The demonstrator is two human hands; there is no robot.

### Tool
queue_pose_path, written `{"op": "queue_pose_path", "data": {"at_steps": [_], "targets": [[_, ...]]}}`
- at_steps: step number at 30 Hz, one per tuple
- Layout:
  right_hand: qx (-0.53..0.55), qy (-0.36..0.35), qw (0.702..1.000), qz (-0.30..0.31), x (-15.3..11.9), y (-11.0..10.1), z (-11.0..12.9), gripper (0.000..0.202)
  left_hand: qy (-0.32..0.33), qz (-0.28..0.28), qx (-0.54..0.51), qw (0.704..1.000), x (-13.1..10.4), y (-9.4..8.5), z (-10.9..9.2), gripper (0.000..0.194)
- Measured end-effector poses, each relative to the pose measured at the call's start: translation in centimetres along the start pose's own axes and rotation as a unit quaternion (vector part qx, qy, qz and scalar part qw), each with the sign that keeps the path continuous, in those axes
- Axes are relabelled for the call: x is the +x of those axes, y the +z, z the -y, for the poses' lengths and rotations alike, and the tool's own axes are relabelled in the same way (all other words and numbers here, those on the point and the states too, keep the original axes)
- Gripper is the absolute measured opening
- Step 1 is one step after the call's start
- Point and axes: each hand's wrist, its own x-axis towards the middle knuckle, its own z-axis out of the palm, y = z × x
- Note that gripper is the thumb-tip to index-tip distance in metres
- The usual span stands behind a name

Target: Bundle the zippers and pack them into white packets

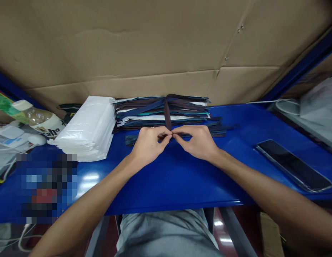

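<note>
A bundle of dark, white and blue fabric strips (144, 110) lies at the back of the blue table, with a dark brown strip (167, 112) passing over its middle. At the front end of that brown strip, my left hand (152, 144) and my right hand (195, 141) meet, thumbs and index fingers pinched on it. The fingertips of both hands nearly touch. More dark strips (218, 129) lie loose in front of the bundle, partly behind my hands. How the strip ends cross between the fingers is hidden.
Left of the bundle stands a stack of white plastic bags (85, 125), beside a labelled bottle (40, 117), cables and a blurred patch. A phone (294, 165) lies on the right of the blue table (166, 189). Cardboard (144, 46) rises behind.
</note>
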Motion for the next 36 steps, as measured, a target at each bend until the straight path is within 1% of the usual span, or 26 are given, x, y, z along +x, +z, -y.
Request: {"op": "queue_pose_path", "data": {"at_steps": [3, 4, 7, 9, 11, 14, 16, 17, 19, 22, 24, 26, 28, 30, 33, 35, 36], "targets": [[-0.029, -0.038, 0.999, 0.004, -0.1, 0.0, 0.0, 0.019, -0.004, -0.006, -0.032, 0.999, -0.1, 0.3, 0.1, 0.006], [-0.034, -0.045, 0.998, 0.005, -0.1, 0.1, 0.0, 0.018, -0.014, -0.013, -0.058, 0.998, -0.1, 0.5, 0.1, 0.008], [-0.032, -0.052, 0.998, -0.005, -0.1, 0.1, 0.0, 0.012, -0.074, -0.030, -0.143, 0.986, 0.1, 0.7, 0.4, 0.031], [-0.025, -0.053, 0.998, -0.012, -0.1, 0.2, 0.0, 0.009, -0.122, -0.029, -0.190, 0.974, 0.2, 0.7, 0.6, 0.037], [-0.020, -0.052, 0.998, -0.018, -0.1, 0.2, 0.0, 0.008, -0.154, 0.003, -0.230, 0.961, 0.3, 0.7, 0.8, 0.038], [-0.015, -0.052, 0.998, -0.018, -0.1, 0.2, 0.0, 0.009, -0.165, 0.067, -0.288, 0.941, 0.3, 1.0, 1.0, 0.039], [-0.013, -0.054, 0.998, -0.016, 0.0, 0.2, 0.0, 0.010, -0.170, 0.085, -0.303, 0.934, 0.2, 1.2, 1.1, 0.038], [-0.012, -0.054, 0.998, -0.014, -0.1, 0.2, 0.0, 0.011, -0.170, 0.089, -0.296, 0.936, 0.2, 1.3, 1.1, 0.036], [-0.018, -0.051, 0.999, -0.007, -0.1, 0.3, 0.0, 0.012, -0.154, 0.094, -0.245, 0.953, 0.1, 1.3, 1.0, 0.035], [-0.052, -0.049, 0.997, 0.009, 0.0, 0.4, 0.0, 0.012, -0.093, 0.104, -0.106, 0.985, 0.1, 0.7, 0.6, 0.033], [-0.087, -0.050, 0.995, 0.012, 0.3, 0.1, -0.5, 0.012, -0.059, 0.116, -0.012, 0.991, 0.2, 0.0, 0.3, 0.034], [-0.132, -0.041, 0.990, -0.008, 0.9, -0.9, -1.7, 0.012, -0.052, 0.118, 0.071, 0.989, 0.4, -1.2, 0.1, 0.036], [-0.182, -0.011, 0.982, -0.055, 1.6, -2.9, -3.7, 0.011, -0.073, 0.090, 0.153, 0.981, 0.8, -2.6, 0.3, 0.036], [-0.227, 0.030, 0.966, -0.118, 2.1, -5.9, -6.3, 0.008, -0.110, 0.040, 0.232, 0.966, 1.2, -4.4, 0.8, 0.035], [-0.280, 0.059, 0.932, -0.224, 2.2, -10.5, -9.7, 0.004, -0.167, -0.021, 0.318, 0.933, 1.7, -6.8, 2.0, 0.033], [-0.283, 0.071, 0.924, -0.246, 2.0, -12.6, -10.9, 0.005, -0.192, -0.037, 0.367, 0.910, 1.8, -7.7, 2.6, 0.034], [-0.280, 0.076, 0.925, -0.247, 1.9, -13.1, -11.1, 0.006, -0.198, -0.038, 0.392, 0.897, 1.8, -8.0, 2.9, 0.035]]}}
